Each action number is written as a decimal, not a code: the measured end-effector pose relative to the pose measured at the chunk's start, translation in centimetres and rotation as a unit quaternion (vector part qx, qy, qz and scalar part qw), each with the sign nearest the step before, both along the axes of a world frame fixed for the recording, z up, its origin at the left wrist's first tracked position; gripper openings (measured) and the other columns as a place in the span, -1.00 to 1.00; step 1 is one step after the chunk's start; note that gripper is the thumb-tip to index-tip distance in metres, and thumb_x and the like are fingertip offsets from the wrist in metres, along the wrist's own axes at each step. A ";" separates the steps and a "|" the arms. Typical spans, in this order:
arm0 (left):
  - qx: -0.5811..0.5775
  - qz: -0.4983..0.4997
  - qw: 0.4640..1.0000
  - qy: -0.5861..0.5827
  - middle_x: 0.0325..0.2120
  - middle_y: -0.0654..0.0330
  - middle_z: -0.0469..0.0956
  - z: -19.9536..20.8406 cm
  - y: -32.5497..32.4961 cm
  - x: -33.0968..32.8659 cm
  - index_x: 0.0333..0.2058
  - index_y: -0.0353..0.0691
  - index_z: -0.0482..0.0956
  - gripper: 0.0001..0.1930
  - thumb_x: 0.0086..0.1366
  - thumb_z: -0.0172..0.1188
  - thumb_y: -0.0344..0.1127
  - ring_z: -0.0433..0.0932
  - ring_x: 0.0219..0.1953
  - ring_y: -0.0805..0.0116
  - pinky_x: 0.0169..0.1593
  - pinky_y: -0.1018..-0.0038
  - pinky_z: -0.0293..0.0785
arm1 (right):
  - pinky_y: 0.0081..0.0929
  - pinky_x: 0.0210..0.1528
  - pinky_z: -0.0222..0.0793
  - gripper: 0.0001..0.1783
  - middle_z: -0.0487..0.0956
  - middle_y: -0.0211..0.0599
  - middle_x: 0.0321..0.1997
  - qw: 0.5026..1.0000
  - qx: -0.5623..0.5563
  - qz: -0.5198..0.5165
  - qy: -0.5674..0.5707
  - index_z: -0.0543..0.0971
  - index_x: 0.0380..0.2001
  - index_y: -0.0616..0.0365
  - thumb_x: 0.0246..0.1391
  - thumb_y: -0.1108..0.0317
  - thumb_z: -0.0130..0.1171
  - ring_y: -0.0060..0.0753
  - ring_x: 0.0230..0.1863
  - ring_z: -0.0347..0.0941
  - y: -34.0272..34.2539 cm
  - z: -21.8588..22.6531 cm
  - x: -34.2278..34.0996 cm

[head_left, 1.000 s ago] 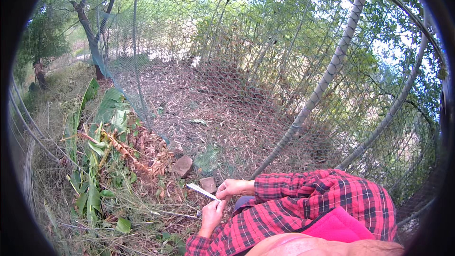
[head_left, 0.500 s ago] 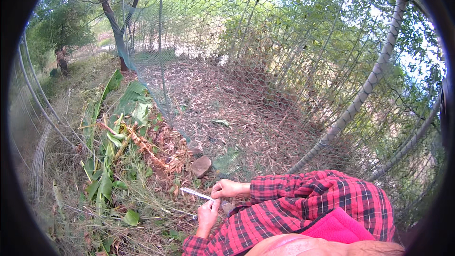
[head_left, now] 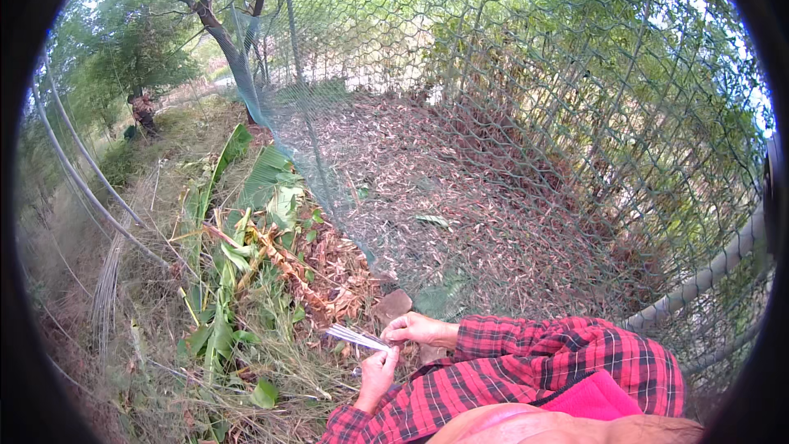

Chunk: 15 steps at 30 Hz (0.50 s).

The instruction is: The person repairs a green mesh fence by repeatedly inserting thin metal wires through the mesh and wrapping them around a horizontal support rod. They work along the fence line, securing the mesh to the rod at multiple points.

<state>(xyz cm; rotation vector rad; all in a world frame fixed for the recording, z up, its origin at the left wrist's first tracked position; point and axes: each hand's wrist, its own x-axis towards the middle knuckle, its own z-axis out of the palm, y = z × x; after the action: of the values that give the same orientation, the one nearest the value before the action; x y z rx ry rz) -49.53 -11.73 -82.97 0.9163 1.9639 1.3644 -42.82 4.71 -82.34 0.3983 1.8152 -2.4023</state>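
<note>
A small bundle of thin whitish strips point(head_left: 353, 335), like cable ties, points away to the left from between my hands. My left hand point(head_left: 377, 375) is closed around the near end of the bundle, thumb on top. Just beyond it, my right hand point(head_left: 417, 329) is pinched at the same end, with its fingertips close to the left thumb. Whether the right fingers grip one strip or several is too small to make out. A brown stone point(head_left: 393, 304) lies on the ground just past my right hand.
A green wire mesh fence point(head_left: 526, 140) rises ahead and to the right, with a pale pole point(head_left: 699, 288) beside it. Cut banana leaves point(head_left: 269, 171) and dry stalks cover the left ground. Curved pale tubes point(head_left: 99, 164) stand at far left, near a tree point(head_left: 226, 33).
The view has swung left, so the fence, leaves and stone sit farther right. The strips appear slightly more fanned out. Both hands stay together at the bundle's end.
</note>
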 end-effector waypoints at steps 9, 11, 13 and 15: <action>0.065 -0.066 0.953 0.289 -0.63 0.00 0.47 2.0 6.3 -4.2 -0.60 -0.31 0.51 -0.80 0.12 0.15 -0.32 0.46 -0.52 0.00 -0.42 0.22 0.31 | -0.60 -0.26 0.38 -0.83 0.58 -0.41 -0.45 0.983 0.158 -0.092 0.025 0.60 -0.40 0.25 -0.04 0.38 0.17 -0.64 -0.37 0.44 4.8 0.9 -1.7; 0.071 -0.109 0.947 0.292 -0.61 0.02 0.48 2.0 7.5 -5.2 -0.59 -0.30 0.51 -0.82 0.10 0.17 -0.33 0.46 -0.51 0.03 -0.38 0.23 0.32 | -0.61 -0.24 0.38 -0.84 0.57 -0.40 -0.42 0.989 0.092 -0.111 0.025 0.58 -0.39 0.28 -0.05 0.41 0.16 -0.65 -0.35 0.43 5.4 0.7 -2.0; 0.092 -0.128 0.937 0.311 -0.60 0.05 0.49 1.8 8.9 -6.2 -0.57 -0.28 0.52 -0.84 0.10 0.17 -0.33 0.46 -0.49 0.07 -0.37 0.25 0.32 | -0.61 -0.22 0.37 -0.85 0.55 -0.40 -0.39 0.989 0.063 -0.129 0.019 0.57 -0.41 0.30 -0.04 0.42 0.14 -0.65 -0.33 0.42 6.1 0.7 -2.3; 0.109 -0.144 0.929 0.324 -0.58 0.10 0.50 1.5 10.3 -7.4 -0.58 -0.26 0.52 -0.85 0.09 0.18 -0.33 0.46 -0.47 0.10 -0.35 0.27 0.33 | -0.61 -0.21 0.35 -0.86 0.53 -0.39 -0.35 0.983 0.096 -0.154 0.025 0.55 -0.42 0.31 -0.01 0.43 0.12 -0.64 -0.31 0.40 6.7 0.9 -2.8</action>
<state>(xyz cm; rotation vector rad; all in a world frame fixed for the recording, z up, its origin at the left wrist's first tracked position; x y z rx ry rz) -56.98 -1.44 -81.42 1.8750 2.0242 1.2129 -45.62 11.41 -81.47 0.6917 2.1597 -2.4486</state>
